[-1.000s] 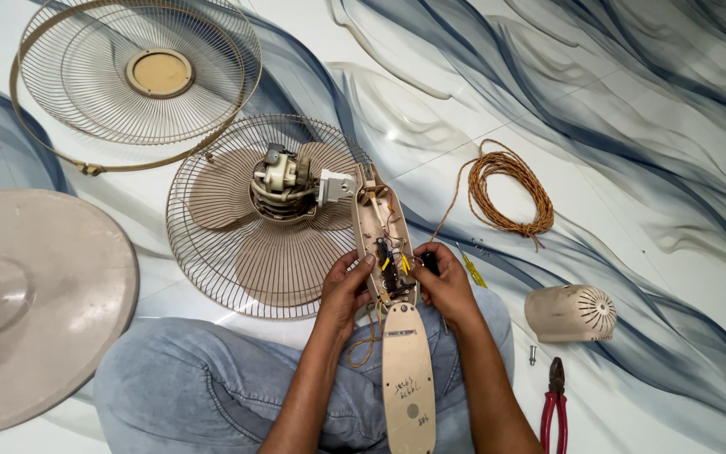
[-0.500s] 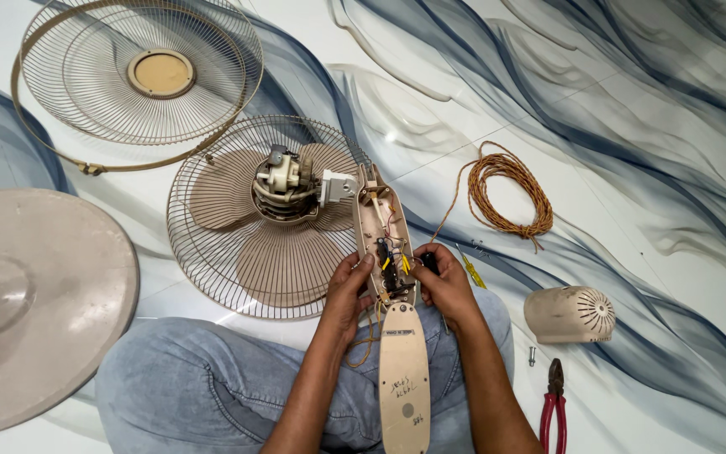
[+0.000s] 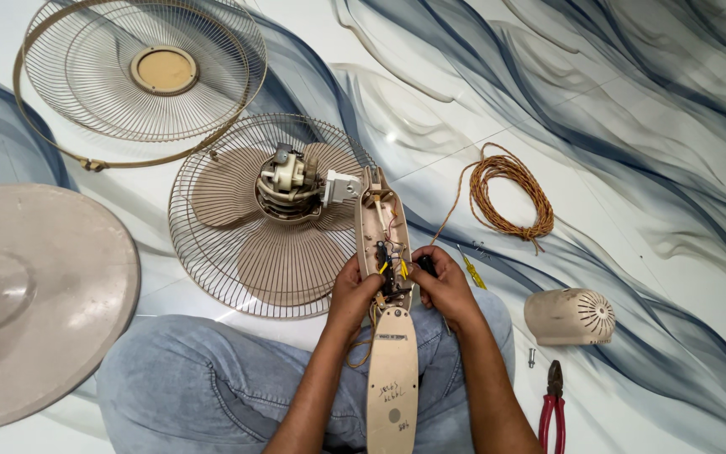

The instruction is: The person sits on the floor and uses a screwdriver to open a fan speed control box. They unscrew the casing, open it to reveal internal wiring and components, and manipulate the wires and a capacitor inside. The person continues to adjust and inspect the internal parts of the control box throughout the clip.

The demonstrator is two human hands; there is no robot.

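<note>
A beige fan neck housing [image 3: 392,370] lies across my lap, its top half open and showing coloured wires and a black switch block [image 3: 386,271]. My left hand [image 3: 351,292] grips the housing's left side, fingers at the wires. My right hand [image 3: 442,286] presses against the right side and holds a small black part near the switch block. The housing's far end joins the exposed motor [image 3: 289,181], which sits on the rear grille with the beige blades [image 3: 269,220].
A round beige base [image 3: 35,294] lies at the left, a front grille [image 3: 140,76] at the far left. A coil of orange cord [image 3: 507,192], a yellow screwdriver [image 3: 470,271], a beige motor cover [image 3: 571,317], a screw [image 3: 531,359] and red-handled pliers [image 3: 553,410] lie at the right.
</note>
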